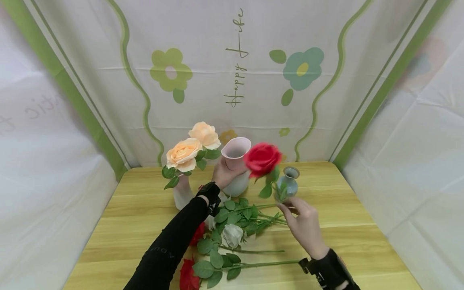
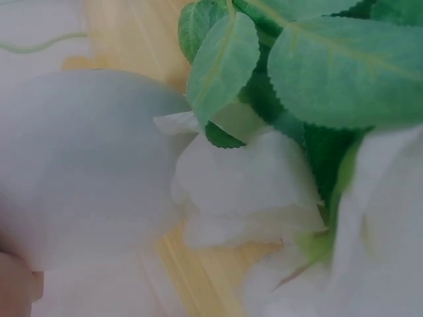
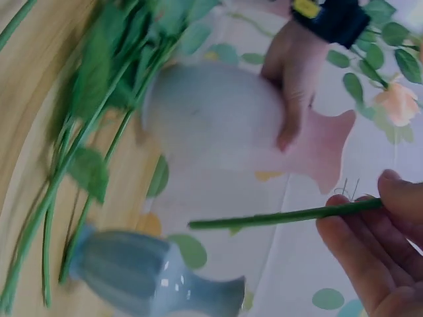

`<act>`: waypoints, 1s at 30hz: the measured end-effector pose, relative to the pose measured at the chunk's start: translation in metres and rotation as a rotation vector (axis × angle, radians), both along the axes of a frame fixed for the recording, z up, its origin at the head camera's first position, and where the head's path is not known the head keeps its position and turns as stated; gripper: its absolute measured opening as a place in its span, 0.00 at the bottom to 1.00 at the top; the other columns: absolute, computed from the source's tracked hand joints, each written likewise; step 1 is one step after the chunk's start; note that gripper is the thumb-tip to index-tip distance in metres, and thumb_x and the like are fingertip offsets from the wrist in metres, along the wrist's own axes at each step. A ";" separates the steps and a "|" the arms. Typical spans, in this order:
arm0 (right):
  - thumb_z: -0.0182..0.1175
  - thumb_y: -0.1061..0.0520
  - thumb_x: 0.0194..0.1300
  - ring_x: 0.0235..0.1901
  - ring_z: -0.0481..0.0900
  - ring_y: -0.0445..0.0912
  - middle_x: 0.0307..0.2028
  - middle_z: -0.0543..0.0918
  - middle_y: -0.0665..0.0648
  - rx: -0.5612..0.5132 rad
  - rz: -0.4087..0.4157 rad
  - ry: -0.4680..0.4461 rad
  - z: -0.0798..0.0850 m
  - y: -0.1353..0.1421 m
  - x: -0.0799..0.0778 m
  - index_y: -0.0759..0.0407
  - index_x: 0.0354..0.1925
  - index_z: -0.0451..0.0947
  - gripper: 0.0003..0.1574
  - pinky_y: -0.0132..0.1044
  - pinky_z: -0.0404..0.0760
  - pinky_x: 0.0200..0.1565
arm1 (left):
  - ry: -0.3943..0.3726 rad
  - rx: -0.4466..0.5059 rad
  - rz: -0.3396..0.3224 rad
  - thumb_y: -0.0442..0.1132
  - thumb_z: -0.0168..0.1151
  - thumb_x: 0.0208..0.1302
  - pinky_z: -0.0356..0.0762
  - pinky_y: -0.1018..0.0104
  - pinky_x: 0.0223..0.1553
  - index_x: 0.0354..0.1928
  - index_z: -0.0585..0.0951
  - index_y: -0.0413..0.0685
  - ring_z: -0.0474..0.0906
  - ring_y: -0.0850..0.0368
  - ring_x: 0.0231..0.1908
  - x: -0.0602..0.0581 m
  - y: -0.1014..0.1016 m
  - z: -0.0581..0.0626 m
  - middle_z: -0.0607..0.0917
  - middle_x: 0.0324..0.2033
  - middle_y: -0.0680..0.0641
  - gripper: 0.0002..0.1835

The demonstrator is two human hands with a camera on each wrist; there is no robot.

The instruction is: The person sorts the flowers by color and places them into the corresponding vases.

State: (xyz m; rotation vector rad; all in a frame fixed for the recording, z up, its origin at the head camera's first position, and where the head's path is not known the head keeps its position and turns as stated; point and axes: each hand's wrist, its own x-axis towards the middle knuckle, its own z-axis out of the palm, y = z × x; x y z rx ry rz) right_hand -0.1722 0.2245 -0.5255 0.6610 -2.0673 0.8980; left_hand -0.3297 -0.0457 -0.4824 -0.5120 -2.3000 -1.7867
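Observation:
My left hand [image 1: 225, 174] grips the neck of a vase [image 1: 237, 186] that is pink at its wavy rim and pale grey-white below. In the right wrist view, the thumb of that left hand [image 3: 294, 79] lies across the vase's neck. A red rose [image 1: 262, 159] stands upright in front of the vase's right side. My right hand [image 1: 303, 223] pinches its green stem [image 3: 277, 216] between thumb and fingers, and the stem's cut end sticks out free. Up close in the left wrist view, a white rose [image 2: 244, 188] lies against the rounded vase body [image 2: 92, 172].
A small blue-grey vase [image 1: 288, 186] stands behind my right hand. At left, a white vase [image 1: 182, 195] holds peach roses [image 1: 184, 154]. White roses [image 1: 232, 235], red roses [image 1: 189, 275] and leafy stems lie across the wooden table [image 1: 119, 241]. Printed cloth [image 1: 203, 32] encloses the far side.

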 end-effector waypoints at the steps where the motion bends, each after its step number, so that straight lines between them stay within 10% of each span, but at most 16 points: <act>1: 0.71 0.66 0.58 0.37 0.84 0.45 0.40 0.83 0.52 -0.037 0.018 -0.003 -0.020 0.008 -0.010 0.54 0.49 0.82 0.20 0.31 0.84 0.37 | -0.017 0.017 -0.007 0.45 0.78 0.51 0.74 0.55 0.55 0.70 0.65 0.51 0.74 0.51 0.57 0.001 0.000 0.001 0.76 0.58 0.46 0.46; 5: 0.68 0.68 0.60 0.38 0.84 0.47 0.43 0.84 0.55 -0.176 0.114 -0.054 -0.062 0.023 -0.034 0.57 0.52 0.81 0.21 0.33 0.83 0.39 | -0.058 0.037 -0.021 0.45 0.79 0.51 0.73 0.59 0.56 0.71 0.63 0.57 0.73 0.56 0.57 0.004 0.000 0.004 0.75 0.59 0.51 0.46; 12: 0.59 0.74 0.65 0.38 0.83 0.52 0.41 0.83 0.63 -0.390 0.324 -0.201 0.063 -0.029 0.016 0.71 0.53 0.77 0.17 0.41 0.83 0.40 | -0.062 0.042 -0.019 0.43 0.79 0.51 0.72 0.61 0.56 0.71 0.63 0.58 0.72 0.57 0.57 0.006 0.000 0.006 0.74 0.59 0.51 0.46; 18: 0.58 0.75 0.66 0.37 0.82 0.54 0.38 0.81 0.70 -0.531 0.314 -0.302 0.123 -0.057 0.039 0.72 0.50 0.77 0.14 0.44 0.83 0.39 | -0.060 0.044 -0.021 0.42 0.79 0.52 0.72 0.62 0.57 0.71 0.63 0.57 0.72 0.57 0.58 0.007 0.001 0.007 0.74 0.60 0.51 0.47; 30: 0.59 0.72 0.67 0.35 0.81 0.59 0.37 0.79 0.75 -0.722 0.242 -0.198 0.114 -0.062 0.013 0.76 0.49 0.77 0.12 0.43 0.84 0.38 | -0.030 0.044 -0.032 0.40 0.79 0.52 0.73 0.56 0.57 0.72 0.63 0.52 0.73 0.51 0.58 0.009 -0.001 0.011 0.75 0.60 0.45 0.47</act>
